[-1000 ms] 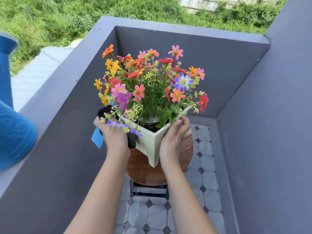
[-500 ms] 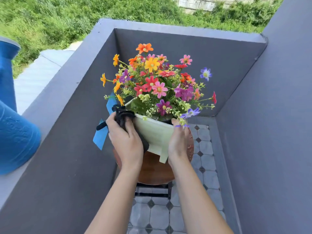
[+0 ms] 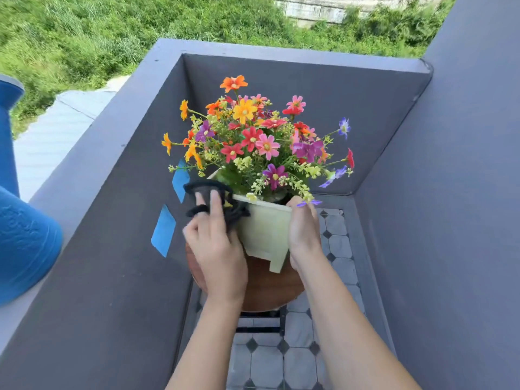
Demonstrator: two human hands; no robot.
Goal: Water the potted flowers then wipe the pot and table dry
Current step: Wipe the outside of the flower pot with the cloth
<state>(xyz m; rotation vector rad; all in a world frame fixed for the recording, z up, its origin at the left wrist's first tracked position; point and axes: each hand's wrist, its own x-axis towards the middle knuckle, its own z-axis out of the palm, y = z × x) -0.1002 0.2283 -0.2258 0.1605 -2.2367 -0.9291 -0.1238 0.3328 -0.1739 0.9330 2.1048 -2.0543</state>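
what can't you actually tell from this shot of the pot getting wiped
Head view only:
- Wetness of the pot or table: no drops or sheen large enough to see.
- Left wall of the pot: covered by the left hand and black cloth.
- Soil: hidden under the flowers.
- Fingers of the right hand: behind the pot.
- The blue container: cut off by the left edge.

The pot (image 3: 267, 232) is pale green, the cloth (image 3: 208, 188) black, the table (image 3: 270, 288) red-brown, the floor tiles (image 3: 298, 367) white with black diamonds.
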